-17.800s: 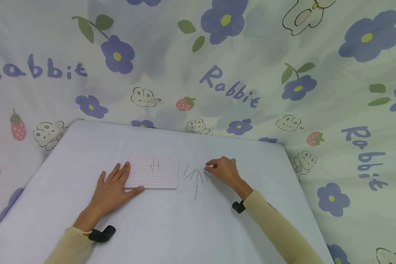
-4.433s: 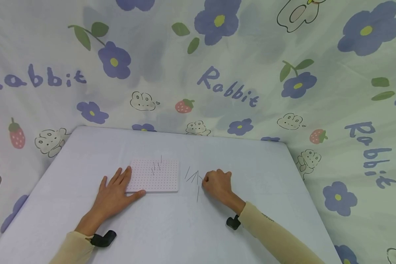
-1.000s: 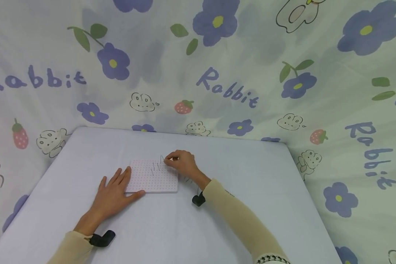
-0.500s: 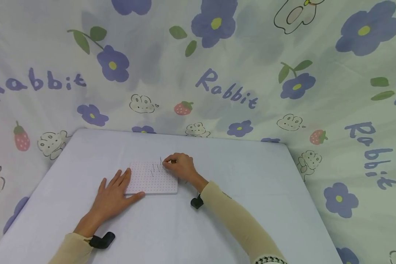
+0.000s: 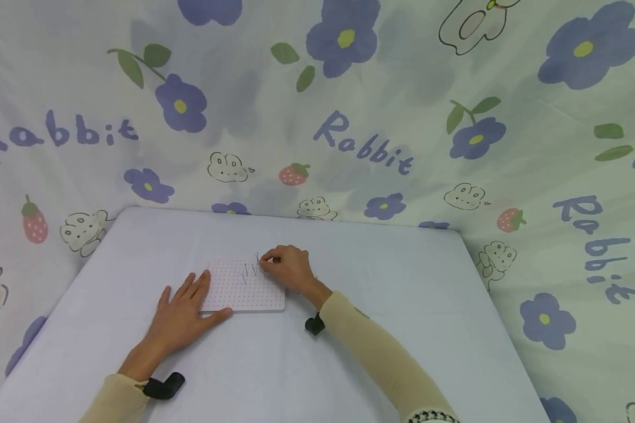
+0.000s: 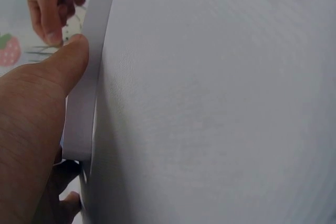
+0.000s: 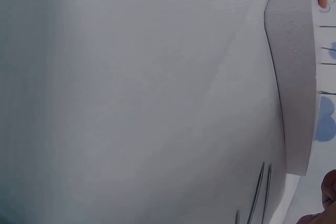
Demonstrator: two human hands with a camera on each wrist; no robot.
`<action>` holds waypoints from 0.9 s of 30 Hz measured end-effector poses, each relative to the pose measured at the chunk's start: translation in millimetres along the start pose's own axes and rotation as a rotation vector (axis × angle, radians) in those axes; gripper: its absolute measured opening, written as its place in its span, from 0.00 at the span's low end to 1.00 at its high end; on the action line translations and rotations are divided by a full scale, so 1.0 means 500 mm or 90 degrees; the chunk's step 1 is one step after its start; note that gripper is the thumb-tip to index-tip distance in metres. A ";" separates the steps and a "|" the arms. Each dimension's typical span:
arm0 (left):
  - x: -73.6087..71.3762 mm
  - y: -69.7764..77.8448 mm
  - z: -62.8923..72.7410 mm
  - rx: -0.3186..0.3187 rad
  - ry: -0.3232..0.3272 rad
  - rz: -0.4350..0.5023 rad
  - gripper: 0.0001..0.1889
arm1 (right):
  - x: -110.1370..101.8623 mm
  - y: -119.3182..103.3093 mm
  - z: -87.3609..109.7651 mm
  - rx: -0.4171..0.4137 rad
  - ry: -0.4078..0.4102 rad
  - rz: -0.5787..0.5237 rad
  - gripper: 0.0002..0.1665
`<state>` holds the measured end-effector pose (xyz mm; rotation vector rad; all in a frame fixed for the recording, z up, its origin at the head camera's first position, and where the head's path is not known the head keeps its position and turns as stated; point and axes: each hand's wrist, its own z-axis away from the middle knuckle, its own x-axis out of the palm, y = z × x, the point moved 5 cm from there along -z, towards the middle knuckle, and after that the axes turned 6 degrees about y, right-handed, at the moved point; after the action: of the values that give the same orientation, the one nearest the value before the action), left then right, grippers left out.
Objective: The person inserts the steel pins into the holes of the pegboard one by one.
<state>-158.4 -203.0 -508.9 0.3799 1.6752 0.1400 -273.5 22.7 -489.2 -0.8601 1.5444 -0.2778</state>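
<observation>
A white board (image 5: 227,296) with rows of small dots lies on the table, several thin metal needles (image 5: 246,269) standing in its upper part. My left hand (image 5: 177,314) is spread at the board's left side, fingers along the left edge. In the left wrist view the thumb (image 6: 71,64) rests against the board's side. My right hand (image 5: 291,268) is over the board's far right part, thumb and forefinger pinching a needle beside the rearmost standing one. The fingers hide most of that needle.
More loose needles (image 7: 256,195) lie on the table right of the board, largely hidden by the right forearm in the head view. A patterned cloth (image 5: 275,117) hangs behind the white-covered table (image 5: 243,370).
Earlier the right hand was at the loose needles, and a fourth needle came to stand in the board. Since then it has moved left over the board. The left hand stays in place.
</observation>
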 end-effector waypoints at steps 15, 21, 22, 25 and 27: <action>0.000 -0.003 0.000 -0.001 -0.006 0.002 0.59 | -0.009 -0.008 0.008 -0.078 0.005 0.127 0.08; 0.000 -0.003 0.001 -0.001 -0.011 0.006 0.60 | -0.008 -0.007 0.011 -0.078 -0.008 0.158 0.08; 0.000 -0.003 0.001 -0.001 -0.011 0.007 0.60 | -0.010 -0.007 0.012 -0.076 -0.011 0.164 0.09; 0.001 -0.003 0.000 -0.001 -0.012 0.009 0.60 | -0.017 -0.008 0.017 -0.071 -0.025 0.185 0.10; 0.001 -0.003 0.000 0.000 -0.012 0.009 0.60 | -0.025 -0.007 0.021 -0.067 -0.035 0.192 0.10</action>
<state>-158.9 -204.4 -509.8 0.3914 1.6547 0.1467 -263.1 31.6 -479.4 -0.6967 1.6234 0.0457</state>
